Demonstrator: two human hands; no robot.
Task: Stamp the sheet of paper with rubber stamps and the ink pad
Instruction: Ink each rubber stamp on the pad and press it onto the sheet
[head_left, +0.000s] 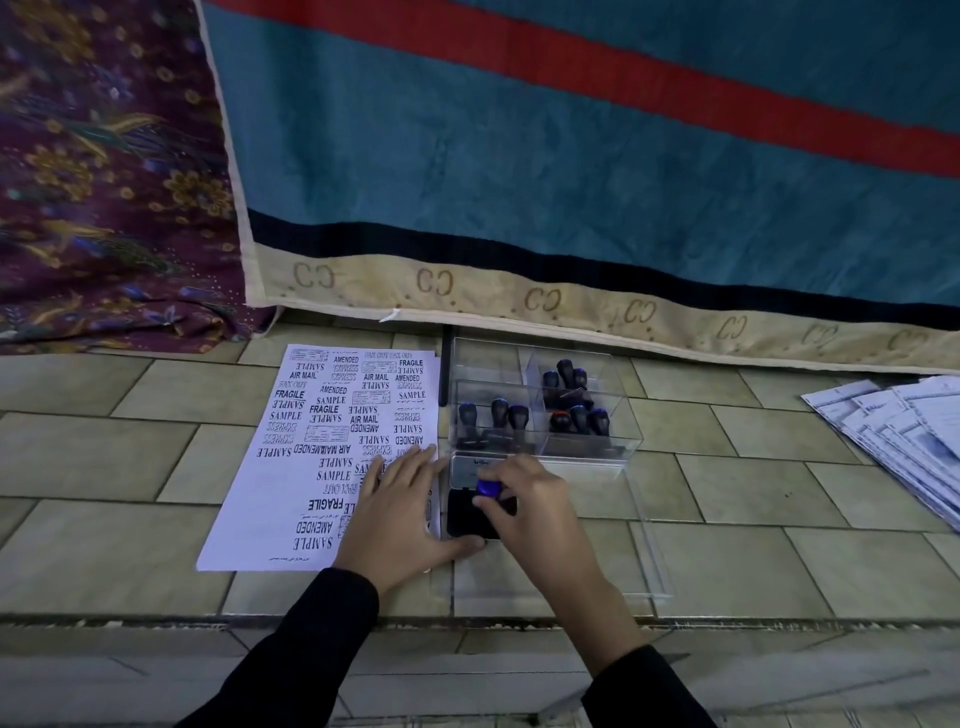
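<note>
A white sheet of paper (311, 457) lies on the tiled floor, covered with several black stamp prints such as SAMPLE and FRAGILE. My left hand (400, 512) rests flat on its right part, fingers straight, thumb against the ink pad. The black ink pad (465, 517) lies just right of the sheet with its lid open behind it. My right hand (524, 501) grips a rubber stamp with a blue top (488, 487) and holds it down on the pad. A clear plastic box (540, 410) behind the pad holds several more stamps.
A clear flat lid (639, 561) lies on the tiles to the right of the pad. A stack of printed papers (904, 431) is fanned out at the far right. A teal blanket (571, 182) and patterned purple cloth (104, 182) hang at the back.
</note>
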